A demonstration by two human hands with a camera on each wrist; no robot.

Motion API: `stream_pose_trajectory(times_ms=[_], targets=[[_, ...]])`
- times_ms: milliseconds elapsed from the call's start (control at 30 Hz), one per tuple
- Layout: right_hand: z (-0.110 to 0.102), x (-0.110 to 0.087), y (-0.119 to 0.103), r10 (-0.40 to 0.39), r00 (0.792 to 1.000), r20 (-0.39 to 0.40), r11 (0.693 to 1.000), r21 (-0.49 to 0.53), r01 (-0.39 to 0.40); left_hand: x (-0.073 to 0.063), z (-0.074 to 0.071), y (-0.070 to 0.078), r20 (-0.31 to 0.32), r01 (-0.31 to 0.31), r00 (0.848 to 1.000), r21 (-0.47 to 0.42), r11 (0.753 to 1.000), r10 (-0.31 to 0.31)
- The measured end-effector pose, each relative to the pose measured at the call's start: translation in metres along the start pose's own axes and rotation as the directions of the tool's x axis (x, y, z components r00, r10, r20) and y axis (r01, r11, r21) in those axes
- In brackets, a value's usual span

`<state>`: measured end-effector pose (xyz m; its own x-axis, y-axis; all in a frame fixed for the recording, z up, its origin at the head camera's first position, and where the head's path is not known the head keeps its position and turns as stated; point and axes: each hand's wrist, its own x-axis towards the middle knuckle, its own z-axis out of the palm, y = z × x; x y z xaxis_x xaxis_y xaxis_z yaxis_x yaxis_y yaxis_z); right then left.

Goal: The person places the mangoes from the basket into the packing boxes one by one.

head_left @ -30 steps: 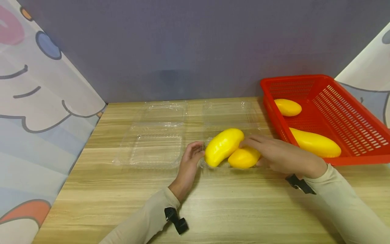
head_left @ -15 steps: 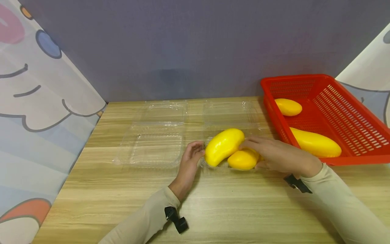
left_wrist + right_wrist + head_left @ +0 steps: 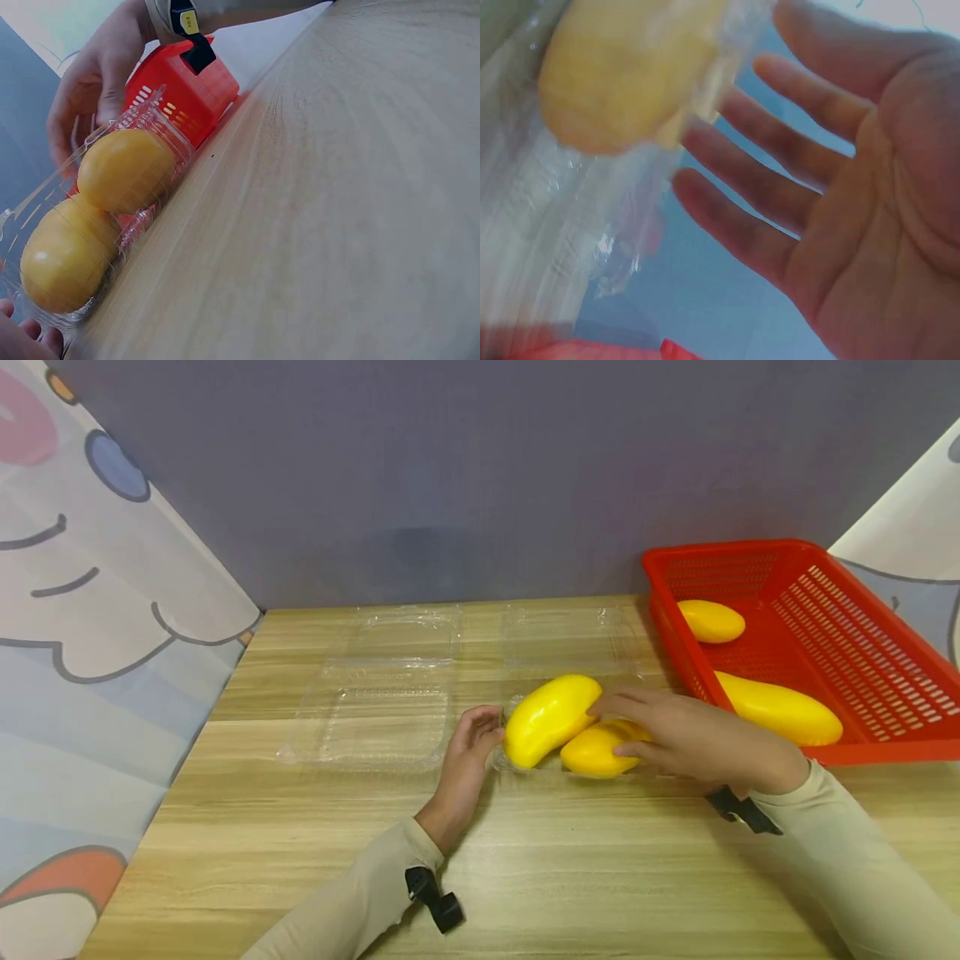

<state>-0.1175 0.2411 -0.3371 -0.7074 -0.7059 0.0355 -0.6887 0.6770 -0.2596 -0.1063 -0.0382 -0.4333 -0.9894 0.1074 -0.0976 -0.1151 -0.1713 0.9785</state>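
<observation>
Two yellow mangoes lie in the right clear plastic container (image 3: 567, 635), whose lid is folded back. The larger mango (image 3: 551, 720) leans at the left, and the smaller mango (image 3: 596, 752) lies beside it on the right. My left hand (image 3: 468, 752) holds the container's left edge between thumb and fingers; in the left wrist view only its fingertips (image 3: 30, 328) show at the corner. Over the smaller mango is my right hand (image 3: 667, 735), fingers extended and spread. The right wrist view shows its palm bare, with fingertips close to a mango (image 3: 622, 82).
A second clear plastic container (image 3: 386, 727) stands unfolded to the left, with nothing seen in it. The red basket (image 3: 832, 752) at the right holds a small mango (image 3: 712, 622) and a long mango (image 3: 783, 710). A grey wall (image 3: 450, 485) rises behind the table (image 3: 540, 877).
My right thumb has come into view over the smaller mango, and the fingers have spread away from it. The left hand and both mangoes stay nearly in place.
</observation>
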Motion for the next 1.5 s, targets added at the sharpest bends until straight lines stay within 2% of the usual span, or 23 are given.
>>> stream_pose_trajectory(times_ms=[133, 500, 700, 933, 1033, 1333, 1500], targets=[[0.005, 0.003, -0.001, -0.037, 0.999, -0.035, 0.999, -0.020, 0.037, 0.000, 0.000, 0.000, 0.000, -0.002, 1.000, 0.004, 1.000, 0.002], [0.018, 0.005, -0.005, 0.003, 1.000, 0.028, 1.000, -0.007, -0.003, 0.001, 0.002, -0.001, -0.022, -0.026, 0.999, -0.013, 1.000, 0.026], [0.022, 0.008, -0.006, 0.007, 1.000, -0.002, 1.000, -0.028, -0.007, 0.001, 0.003, 0.000, -0.030, -0.030, 0.999, -0.015, 0.999, 0.029], [0.031, 0.015, -0.008, 0.058, 0.997, -0.055, 0.998, 0.005, -0.058, 0.000, 0.002, 0.000, -0.022, -0.027, 0.999, -0.003, 1.000, 0.027], [0.035, 0.017, -0.008, 0.053, 0.997, -0.064, 0.999, 0.011, -0.052, 0.000, 0.002, 0.000, -0.022, -0.025, 0.999, -0.006, 1.000, 0.025], [0.036, 0.013, -0.006, 0.049, 0.997, 0.056, 0.996, 0.066, -0.052, 0.000, 0.002, 0.000, -0.026, -0.026, 0.999, -0.002, 1.000, 0.026], [0.038, 0.013, -0.002, 0.045, 0.996, 0.079, 0.995, 0.086, -0.051, 0.001, 0.003, 0.000, -0.026, -0.024, 0.999, -0.002, 1.000, 0.024]])
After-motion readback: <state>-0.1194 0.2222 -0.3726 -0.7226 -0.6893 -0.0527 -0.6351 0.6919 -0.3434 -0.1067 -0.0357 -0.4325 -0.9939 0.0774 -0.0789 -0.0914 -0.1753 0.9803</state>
